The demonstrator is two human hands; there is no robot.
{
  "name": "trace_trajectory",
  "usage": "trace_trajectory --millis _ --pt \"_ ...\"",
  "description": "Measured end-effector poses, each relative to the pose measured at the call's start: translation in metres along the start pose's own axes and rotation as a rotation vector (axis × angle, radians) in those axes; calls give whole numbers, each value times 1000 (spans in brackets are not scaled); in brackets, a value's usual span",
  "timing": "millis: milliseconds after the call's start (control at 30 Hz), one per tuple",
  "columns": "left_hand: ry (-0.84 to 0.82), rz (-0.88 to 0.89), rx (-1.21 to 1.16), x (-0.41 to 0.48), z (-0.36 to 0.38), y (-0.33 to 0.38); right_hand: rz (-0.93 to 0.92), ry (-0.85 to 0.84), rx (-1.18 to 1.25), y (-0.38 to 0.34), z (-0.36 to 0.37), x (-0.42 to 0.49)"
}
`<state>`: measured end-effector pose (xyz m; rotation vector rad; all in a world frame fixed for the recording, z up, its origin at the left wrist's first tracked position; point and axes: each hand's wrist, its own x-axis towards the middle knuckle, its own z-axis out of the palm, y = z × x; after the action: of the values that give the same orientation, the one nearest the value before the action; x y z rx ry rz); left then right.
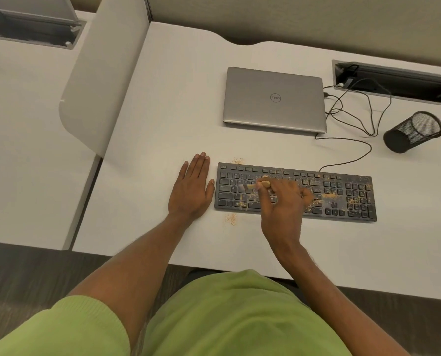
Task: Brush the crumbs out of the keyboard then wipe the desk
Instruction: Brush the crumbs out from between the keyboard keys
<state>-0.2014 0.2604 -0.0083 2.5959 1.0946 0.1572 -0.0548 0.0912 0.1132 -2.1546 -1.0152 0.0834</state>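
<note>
White desk (163, 111); black keyboard (347, 201) near front edge, speckled with crumbs (330, 196); wooden brush (253, 186) gripped in right hand (283, 209); left hand (191, 191) flat.

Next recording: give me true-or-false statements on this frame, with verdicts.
1. The silver laptop is closed. True.
2. The left hand grips the black keyboard. False: it lies flat on the white desk beside the keyboard's left end.
3. The right hand holds a small wooden-handled brush over the keys. True.
4. The keyboard is free of crumbs. False: brown crumbs dot its right half.
5. The black mesh pen cup sits left of the laptop. False: it sits to the right.
</note>
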Motion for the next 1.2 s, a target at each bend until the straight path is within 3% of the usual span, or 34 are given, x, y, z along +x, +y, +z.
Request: trace_trajectory --millis 300,533,800,1200 --pt "4 3 11 0 1 -1 -53 -79 10 5 4 -16" --pt "-1 -4 14 0 1 0 -23 2 44 2 4 -5" --pt "0 -3 17 0 0 0 7 -63 25 11 5 -22" --pt "3 -2 15 0 0 0 -20 -26 34 12 5 -21"
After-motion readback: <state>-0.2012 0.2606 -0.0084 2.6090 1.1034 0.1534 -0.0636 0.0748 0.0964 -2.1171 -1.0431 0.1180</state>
